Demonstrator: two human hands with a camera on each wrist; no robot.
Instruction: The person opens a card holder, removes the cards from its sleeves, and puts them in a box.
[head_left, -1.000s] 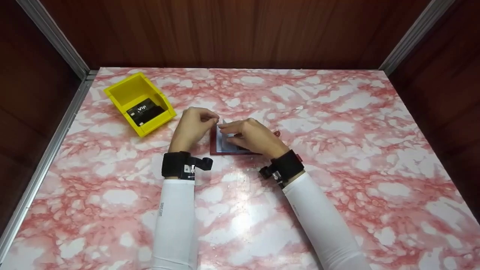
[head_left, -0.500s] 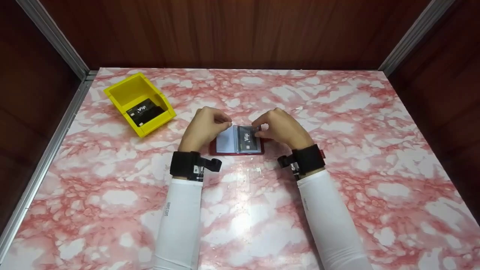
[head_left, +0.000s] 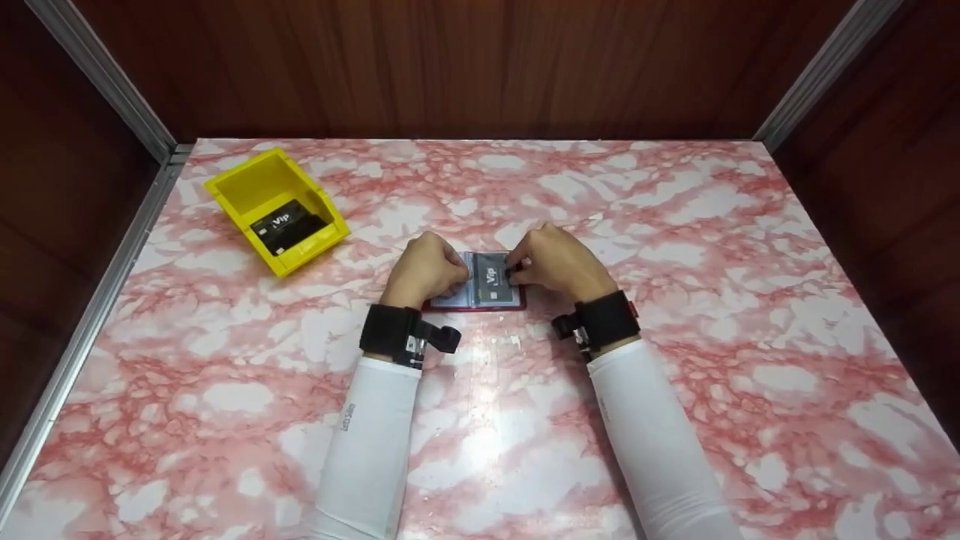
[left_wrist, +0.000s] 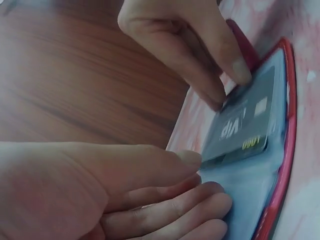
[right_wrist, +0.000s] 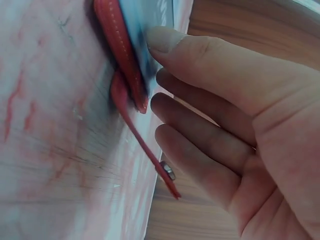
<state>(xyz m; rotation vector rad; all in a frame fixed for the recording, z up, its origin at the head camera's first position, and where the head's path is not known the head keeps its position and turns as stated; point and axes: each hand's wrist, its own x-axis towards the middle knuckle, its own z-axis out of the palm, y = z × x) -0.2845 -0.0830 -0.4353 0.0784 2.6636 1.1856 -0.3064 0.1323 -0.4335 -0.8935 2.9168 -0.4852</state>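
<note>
An open red card holder (head_left: 487,308) with clear plastic sleeves lies on the table, its pages spread. A black card (left_wrist: 235,125) printed "Vip" sits in the right-hand sleeve, plain in the head and left wrist views. My right hand (head_left: 562,262) pinches the card's outer edge with thumb and index finger; its other fingers curl loosely. At the left-hand page (left_wrist: 245,190), near the spine, my left hand (head_left: 427,270) holds a sleeve between thumb and index finger, its remaining fingers curled over the page. The palm side hides part of that page.
A yellow bin (head_left: 322,247) holding several black cards (head_left: 283,223) stands at the back left of the marbled table (head_left: 675,337). The holder's red strap (right_wrist: 140,140) with a metal snap sticks out at the right. Wooden panels (head_left: 480,67) enclose the table.
The right hand has drawn back from across the pages to the card's outer edge, uncovering the card. My left hand has moved right and nearer, onto the left page by the spine.
</note>
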